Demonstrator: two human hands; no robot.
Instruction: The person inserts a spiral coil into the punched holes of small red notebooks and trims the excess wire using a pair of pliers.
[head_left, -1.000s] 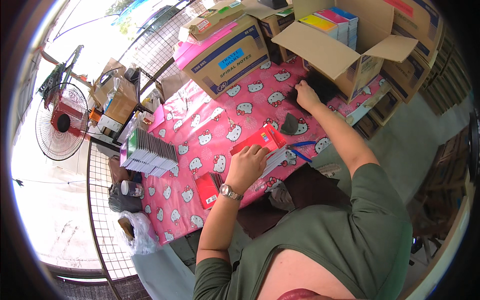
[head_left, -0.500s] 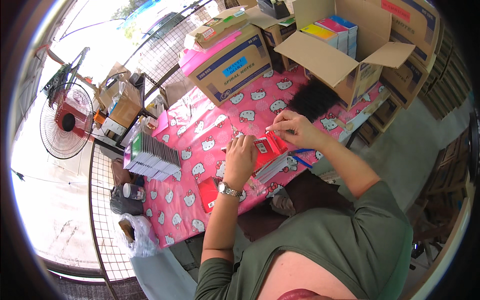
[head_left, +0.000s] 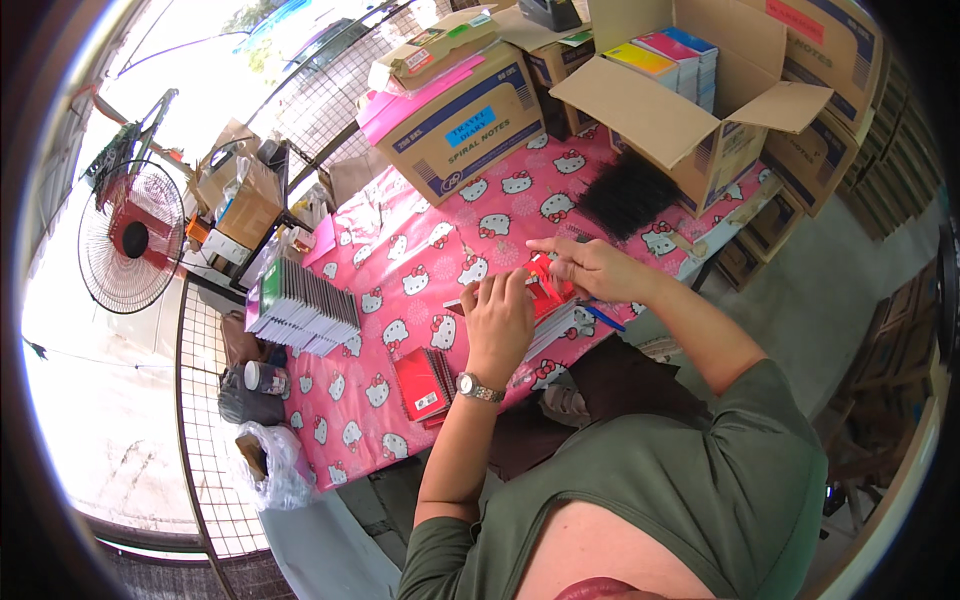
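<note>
A single wide fisheye view looks down from the person's head, its straight edges bending toward a dark round rim. It faces forward and down over the table under a pink cartoon-cat patterned cloth (head_left: 400, 270), the green-sleeved forearms entering from the lower edge. The table lies near; the round standing fan (head_left: 130, 240) sits at the left rim.

Table (head_left: 400, 440) under a pink cartoon-cat cloth. Stack of spiral notebooks (head_left: 300, 312) at its left edge; small red notebooks (head_left: 424, 384) near the front edge. Black comb-binding pile (head_left: 628, 192) beside an open cardboard box (head_left: 690, 110) of coloured booklets. Closed printed carton (head_left: 462, 128) behind. Standing fan (head_left: 132, 238) far left.
</note>
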